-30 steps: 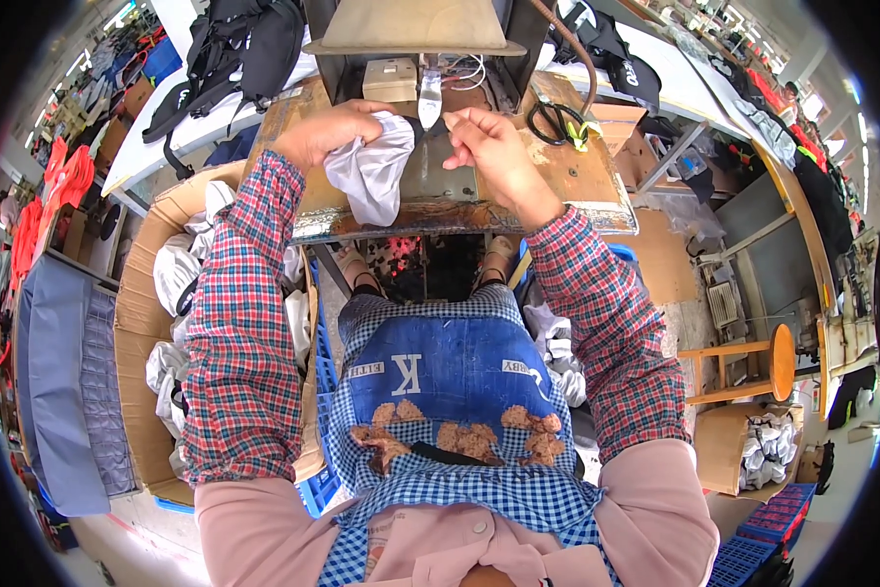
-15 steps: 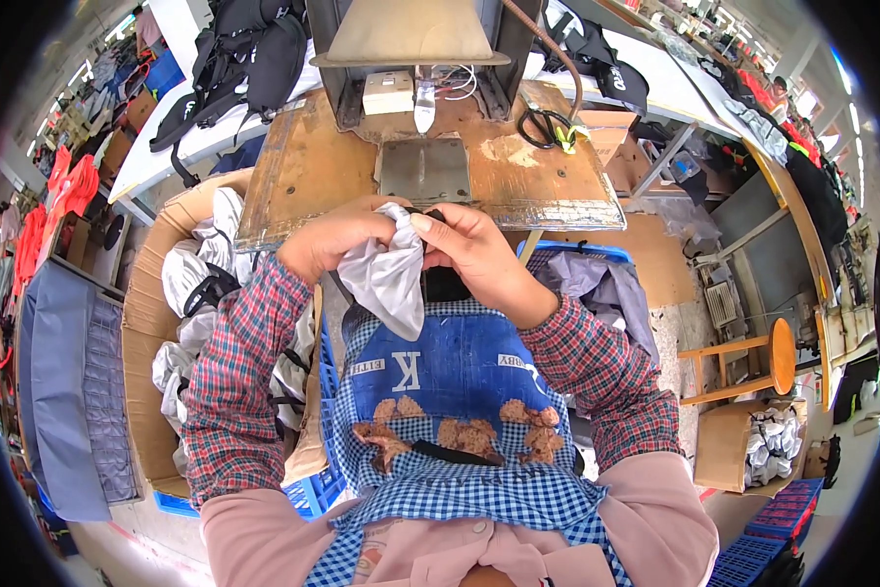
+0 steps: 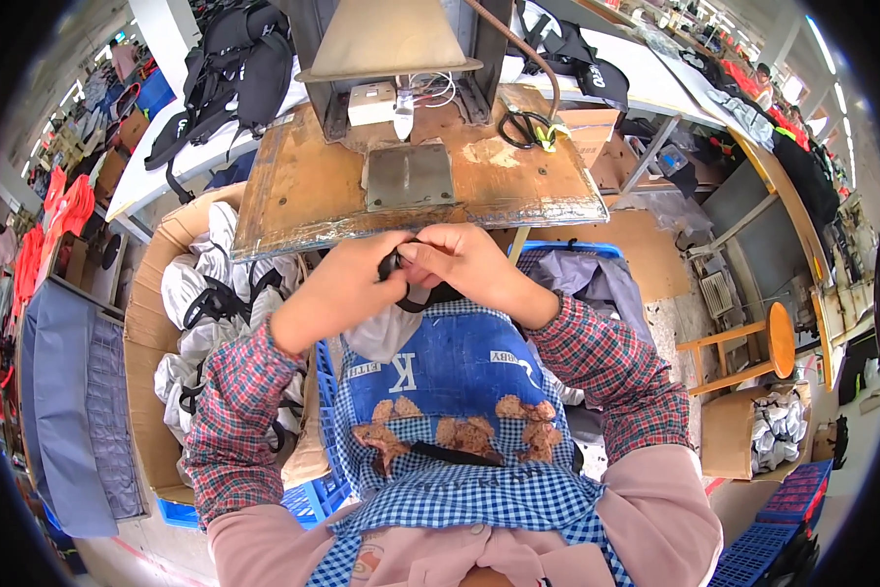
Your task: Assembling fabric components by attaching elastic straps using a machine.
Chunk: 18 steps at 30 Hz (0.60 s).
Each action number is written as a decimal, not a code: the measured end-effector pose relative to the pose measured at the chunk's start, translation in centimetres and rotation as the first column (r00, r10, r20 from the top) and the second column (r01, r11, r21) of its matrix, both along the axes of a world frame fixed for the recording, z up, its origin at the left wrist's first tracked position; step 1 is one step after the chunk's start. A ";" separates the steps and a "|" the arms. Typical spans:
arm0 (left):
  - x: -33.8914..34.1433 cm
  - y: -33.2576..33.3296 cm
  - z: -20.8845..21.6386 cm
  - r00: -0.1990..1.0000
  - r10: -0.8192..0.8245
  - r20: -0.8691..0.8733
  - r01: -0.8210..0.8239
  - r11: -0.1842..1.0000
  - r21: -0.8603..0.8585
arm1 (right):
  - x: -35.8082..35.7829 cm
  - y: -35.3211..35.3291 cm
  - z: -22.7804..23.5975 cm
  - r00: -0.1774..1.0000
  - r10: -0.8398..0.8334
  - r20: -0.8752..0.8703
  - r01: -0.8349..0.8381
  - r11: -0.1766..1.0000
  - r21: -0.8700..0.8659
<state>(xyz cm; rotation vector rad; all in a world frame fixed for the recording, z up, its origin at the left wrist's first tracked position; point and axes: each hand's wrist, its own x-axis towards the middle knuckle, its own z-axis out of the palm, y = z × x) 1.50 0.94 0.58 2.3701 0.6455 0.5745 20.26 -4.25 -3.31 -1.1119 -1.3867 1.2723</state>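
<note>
Both my hands meet just off the front edge of a worn wooden work table [image 3: 293,176]. Between them is a light grey-white cloth piece [image 3: 381,335] with a black strap [image 3: 389,264] on it. My left hand [image 3: 350,286] is closed round the strap and the gathered cloth. On the other side, my right hand [image 3: 479,272] pinches the strap with thumb and fingers. The cloth's lower part hangs below my left hand, over the blue apron [image 3: 450,357]; its top is hidden by my fingers.
Black-handled scissors [image 3: 528,129] lie on the table, right of a machine with a metal plate [image 3: 410,176]. At left stands a cardboard box [image 3: 146,333] of similar cloth pieces. A blue crate [image 3: 567,248] with grey cloth is at right, a wooden stool [image 3: 781,338] beyond.
The cloth has dropped lower, mostly behind my left hand, and more black strap shows between my fingers. Both hands have come slightly lower and closer together.
</note>
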 end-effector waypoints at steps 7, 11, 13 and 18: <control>-0.5 2.2 0.7 0.991 -0.135 -0.018 0.126 0.958 -0.258 | 2.4 0.5 1.0 0.988 0.104 -0.115 -0.109 0.994 -0.033; -0.1 2.8 -0.2 0.974 -0.157 0.165 0.214 0.876 -0.433 | 2.9 0.8 2.0 0.968 0.094 -0.233 -0.131 0.980 -0.152; 0.2 3.5 -0.5 0.971 -0.189 0.147 0.228 0.916 -0.331 | 3.1 1.3 1.5 0.973 0.084 -0.216 -0.115 0.984 -0.134; 0.6 5.3 -0.4 0.974 -0.209 0.090 0.208 0.978 0.022 | 3.2 3.1 0.3 0.985 0.002 -0.170 -0.016 0.996 -0.082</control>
